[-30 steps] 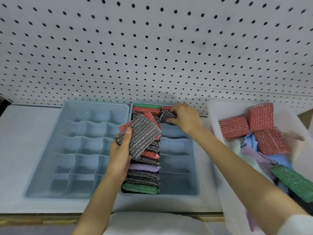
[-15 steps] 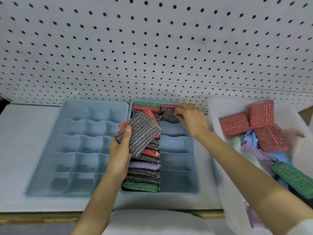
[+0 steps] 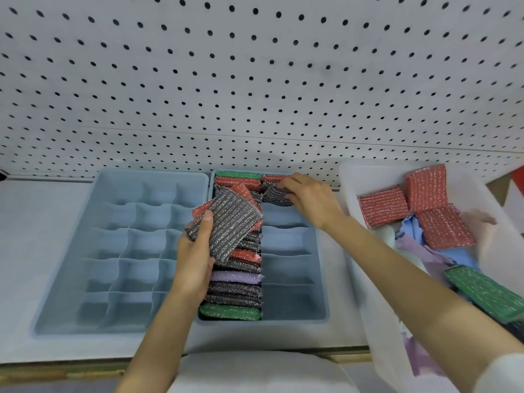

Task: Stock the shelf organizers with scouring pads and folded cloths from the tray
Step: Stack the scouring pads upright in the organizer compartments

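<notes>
Head view, single frame.

- Left hand (image 3: 195, 259): fingers and thumb curled round a grey scouring pad (image 3: 231, 222), with a red pad (image 3: 202, 209) stacked behind it. Both were held tilted above the left column of the right organizer (image 3: 321, 279).
- Right hand (image 3: 309, 199): fingertips pinched a second grey pad (image 3: 276, 195) at the far end of the right organizer's right column, toward the back edge of the shelf (image 3: 34, 222). Whether this pad had seated in the compartment could not be told.
- Right organizer: sat mid-shelf. Its left column was packed with a row of pads (image 3: 235, 290) standing on edge, in green, grey, purple and red. The nearer compartments of the right column showed bare blue floor.
- Left organizer (image 3: 71, 265): touched the right one, on the side toward the shelf's left edge. Its grid cells showed no contents.
- Tray (image 3: 357, 251): translucent white, at the shelf's right edge. It held three red pads (image 3: 382, 205), a green pad (image 3: 487, 290), and blue and purple cloths (image 3: 419, 245) lying loose.
- Pegboard (image 3: 255, 80): rose behind the back edge.
</notes>
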